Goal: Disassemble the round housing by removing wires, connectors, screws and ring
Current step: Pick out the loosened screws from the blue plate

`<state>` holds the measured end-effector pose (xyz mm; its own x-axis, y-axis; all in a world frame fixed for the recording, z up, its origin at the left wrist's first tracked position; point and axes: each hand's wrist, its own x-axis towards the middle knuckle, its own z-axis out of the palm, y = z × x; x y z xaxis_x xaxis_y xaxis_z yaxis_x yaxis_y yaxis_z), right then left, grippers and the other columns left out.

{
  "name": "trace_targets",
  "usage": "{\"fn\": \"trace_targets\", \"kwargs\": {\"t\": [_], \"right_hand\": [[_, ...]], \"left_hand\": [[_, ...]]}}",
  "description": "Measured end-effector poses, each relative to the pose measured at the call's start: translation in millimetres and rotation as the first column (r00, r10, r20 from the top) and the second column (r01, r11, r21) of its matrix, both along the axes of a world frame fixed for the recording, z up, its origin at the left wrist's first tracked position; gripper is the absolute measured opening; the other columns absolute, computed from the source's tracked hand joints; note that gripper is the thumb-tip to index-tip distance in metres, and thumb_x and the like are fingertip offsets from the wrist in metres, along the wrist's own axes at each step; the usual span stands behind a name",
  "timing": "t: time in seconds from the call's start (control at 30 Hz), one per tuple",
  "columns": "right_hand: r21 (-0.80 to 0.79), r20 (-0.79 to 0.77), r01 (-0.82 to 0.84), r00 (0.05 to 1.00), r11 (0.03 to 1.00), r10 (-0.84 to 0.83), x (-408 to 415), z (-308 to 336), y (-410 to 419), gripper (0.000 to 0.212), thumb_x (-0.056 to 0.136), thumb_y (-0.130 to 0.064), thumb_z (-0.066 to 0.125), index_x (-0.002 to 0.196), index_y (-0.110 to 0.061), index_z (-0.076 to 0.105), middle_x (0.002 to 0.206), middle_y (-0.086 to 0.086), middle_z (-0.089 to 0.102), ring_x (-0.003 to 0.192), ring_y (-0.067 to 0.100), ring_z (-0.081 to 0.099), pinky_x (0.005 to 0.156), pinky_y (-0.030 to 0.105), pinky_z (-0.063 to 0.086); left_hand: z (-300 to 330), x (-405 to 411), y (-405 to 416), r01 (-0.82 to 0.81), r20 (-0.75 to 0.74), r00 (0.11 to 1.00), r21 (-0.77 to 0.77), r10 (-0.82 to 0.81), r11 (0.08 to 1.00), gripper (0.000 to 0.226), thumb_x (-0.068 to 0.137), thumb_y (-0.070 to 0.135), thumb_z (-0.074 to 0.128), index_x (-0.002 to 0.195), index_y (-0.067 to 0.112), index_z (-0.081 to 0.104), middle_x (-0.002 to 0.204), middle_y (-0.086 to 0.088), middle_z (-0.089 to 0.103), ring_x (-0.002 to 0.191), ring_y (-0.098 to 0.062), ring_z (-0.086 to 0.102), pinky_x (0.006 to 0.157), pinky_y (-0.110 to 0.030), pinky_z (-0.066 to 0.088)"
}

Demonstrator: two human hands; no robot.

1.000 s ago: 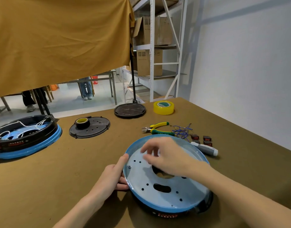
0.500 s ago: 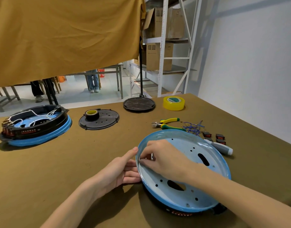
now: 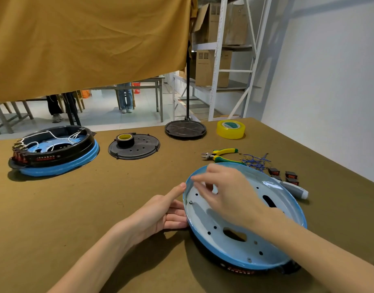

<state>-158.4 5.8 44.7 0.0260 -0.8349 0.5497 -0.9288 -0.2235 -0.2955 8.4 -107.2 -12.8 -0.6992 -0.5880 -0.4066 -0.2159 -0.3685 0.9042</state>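
Round housing (image 3: 224, 252): rim braced by straight-fingered left hand (image 3: 156, 218).
Right hand (image 3: 228, 197): held above it (blurred; grip unclear).
Far edge: screwdriver (image 3: 294, 189) alongside.

Olive table (image 3: 76, 218) bears the round housing (image 3: 224, 248) at the left hand (image 3: 158, 214); pliers (image 3: 221, 154), tape (image 3: 230, 129) beyond it; second housing (image 3: 55, 157) well left.

Both bare forearms are extended from the lower edge toward the frame's centre.
The left hand (image 3: 158, 214) is laid low at centre, fingers straight, thumb raised. The right hand (image 3: 226, 193) is held just right of it, fingers motion-blurred, so any grip cannot be made out.
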Motion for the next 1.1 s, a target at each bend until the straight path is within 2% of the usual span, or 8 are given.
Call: {"fn": "trace_targets", "kwargs": {"t": [0.1,0.37,0.47,0.57,0.7,0.83,0.93,1.1], "right_hand": [[0.209,-0.074,-0.051,0.995,0.976,0.068,7,-6,0,0.018,0.098,-0.039,0.063,0.1,-0.034,0.079,0.081,-0.014,0.06,0.075,0.006,0.052,0.069,0.03,0.046],[0.25,-0.018,-0.059,0.998,0.966,0.066,3,-9,-6,0.015,0.096,-0.039,0.065,0.1,-0.03,0.075,0.094,-0.015,0.063,0.084,0.006,0.057,0.075,0.03,0.051],[0.282,-0.083,-0.051,0.994,0.958,0.078,2,-10,-6,0.014,0.1,-0.035,0.06,0.107,-0.029,0.07,0.102,-0.015,0.059,0.089,0.005,0.054,0.079,0.03,0.049],[0.279,-0.081,-0.081,0.991,0.957,0.108,1,-12,-4,0.011,0.104,-0.031,0.054,0.11,-0.029,0.063,0.105,-0.014,0.055,0.089,0.002,0.05,0.079,0.028,0.047],[0.269,0.004,-0.129,0.991,0.955,0.133,0,-13,-3,0.008,0.104,-0.026,0.053,0.108,-0.03,0.059,0.104,-0.016,0.053,0.088,0.0,0.049,0.079,0.019,0.042],[0.192,0.117,-0.148,0.985,0.97,0.127,-2,-11,-4,0.008,0.101,-0.022,0.061,0.104,-0.026,0.066,0.097,-0.018,0.062,0.09,0.005,0.058,0.077,0.014,0.043],[0.215,0.106,-0.162,0.984,0.963,0.142,-3,-11,-5,0.008,0.097,-0.021,0.068,0.102,-0.022,0.073,0.095,-0.015,0.066,0.087,0.004,0.06,0.075,0.013,0.043],[0.239,0.107,-0.176,0.982,0.955,0.154,-2,-10,-8,0.008,0.095,-0.019,0.071,0.1,-0.018,0.077,0.096,-0.011,0.063,0.085,0.005,0.059,0.076,0.017,0.046]], "left_hand": [[-2,0,-1,0.005,-0.004,1.0,-0.006,-0.005,1.0,0.093,0.061,0.072,0.076,0.115,-0.004,0.072,0.099,-0.021,0.078,0.076,-0.021,0.076,0.066,-0.026,0.063],[-5,2,-4,0.03,0.009,1.0,-0.033,-0.03,0.999,0.103,0.053,0.079,0.082,0.117,-0.001,0.072,0.106,-0.021,0.078,0.088,-0.024,0.077,0.077,-0.03,0.065],[-5,2,-4,0.032,0.023,0.999,-0.037,-0.032,0.999,0.109,0.046,0.082,0.084,0.117,-0.001,0.071,0.107,-0.021,0.078,0.09,-0.024,0.078,0.077,-0.03,0.065],[-4,2,-3,0.027,0.023,0.999,-0.032,-0.027,0.999,0.099,0.057,0.078,0.079,0.116,-0.001,0.071,0.106,-0.02,0.079,0.089,-0.024,0.078,0.075,-0.028,0.065],[-3,2,-2,0.024,0.021,1.0,-0.041,-0.023,0.999,0.094,0.062,0.075,0.075,0.116,-0.002,0.071,0.107,-0.022,0.078,0.09,-0.024,0.077,0.081,-0.031,0.065],[-1,1,0,0.014,0.026,1.0,-0.038,-0.013,0.999,0.094,0.061,0.074,0.075,0.115,-0.002,0.071,0.106,-0.022,0.078,0.088,-0.025,0.076,0.08,-0.03,0.065],[-1,1,1,0.013,0.024,1.0,-0.041,-0.012,0.999,0.094,0.06,0.074,0.074,0.115,-0.002,0.071,0.107,-0.022,0.078,0.088,-0.025,0.075,0.081,-0.031,0.065],[-1,1,0,0.011,0.024,1.0,-0.038,-0.01,0.999,0.095,0.06,0.074,0.074,0.117,-0.002,0.07,0.107,-0.021,0.078,0.09,-0.025,0.075,0.081,-0.03,0.065]]}}
